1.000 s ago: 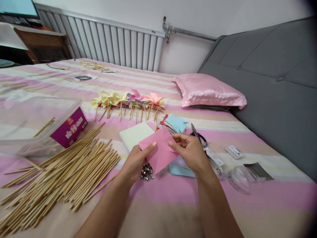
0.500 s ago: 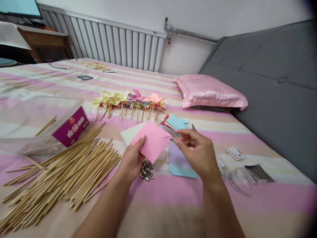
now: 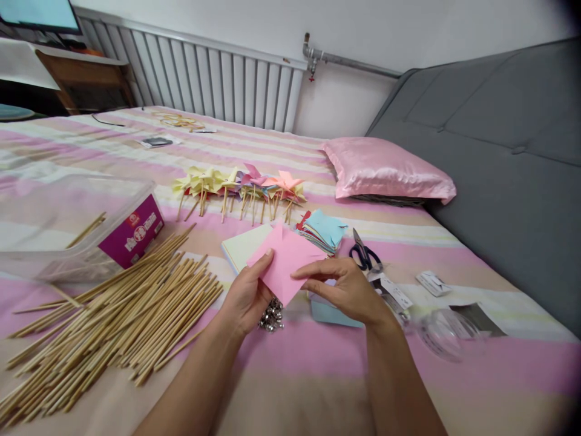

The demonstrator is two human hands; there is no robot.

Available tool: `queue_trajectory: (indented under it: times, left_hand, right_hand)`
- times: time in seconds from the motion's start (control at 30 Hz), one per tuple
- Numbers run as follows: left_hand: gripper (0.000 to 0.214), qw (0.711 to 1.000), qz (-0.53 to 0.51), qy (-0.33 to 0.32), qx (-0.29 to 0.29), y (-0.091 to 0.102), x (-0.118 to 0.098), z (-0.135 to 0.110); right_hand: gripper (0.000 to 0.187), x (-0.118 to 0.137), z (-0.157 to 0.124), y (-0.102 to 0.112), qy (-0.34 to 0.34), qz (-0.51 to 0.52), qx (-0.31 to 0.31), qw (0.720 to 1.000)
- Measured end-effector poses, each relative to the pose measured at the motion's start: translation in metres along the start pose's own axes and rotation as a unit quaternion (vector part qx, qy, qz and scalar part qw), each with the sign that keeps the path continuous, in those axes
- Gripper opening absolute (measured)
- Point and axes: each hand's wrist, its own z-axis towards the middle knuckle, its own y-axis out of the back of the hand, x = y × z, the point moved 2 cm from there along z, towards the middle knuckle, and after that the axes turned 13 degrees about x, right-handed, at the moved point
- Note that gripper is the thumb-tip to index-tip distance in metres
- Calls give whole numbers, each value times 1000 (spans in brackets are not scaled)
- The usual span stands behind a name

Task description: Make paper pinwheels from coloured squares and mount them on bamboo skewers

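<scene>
Left hand (image 3: 249,295) grips pink paper (image 3: 282,261) — right hand (image 3: 344,287) at its edge (pinwheels (image 3: 252,177) beyond).

- Looks like a home bedroom.
- Has a striped bedsheet (image 3: 299,369) under a pink satin pillow (image 3: 390,166).
- Has a grey padded headboard (image 3: 490,109) right of the pillow.
- Has a radiator (image 3: 204,75) and a flat screen (image 3: 40,14) left of the pillow.
</scene>
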Motion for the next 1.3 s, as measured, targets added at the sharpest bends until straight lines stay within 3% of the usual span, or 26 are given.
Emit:
queue_trajectory:
  times: [0.13,0.3,0.53,0.73,1.0,1.3]
  left_hand:
    - [24,1000,7,15,19,-1,-3,-2]
    - [21,999,35,17,4,6,-11,-2]
    - [25,972,156,120,126,6,-4,-8]
    - [24,971,170,102,132,3,-4,-8]
    - [24,970,176,87,142,1,-3,-8]
    - [25,969,186,74,145,2,-3,-8]
  right_hand:
    - [14,0,-2,5,13,14,11,1000]
    - [7,-1,-8,12,-4,37,6,999]
    - [11,-7,-10,15,-16,85,18,996]
    - [15,-12,-7,13,-37,117,6,992]
    - [20,-11,-5,13,-35,56,-10,998]
    - [16,-9,-3,10,-29,67,-23,997]
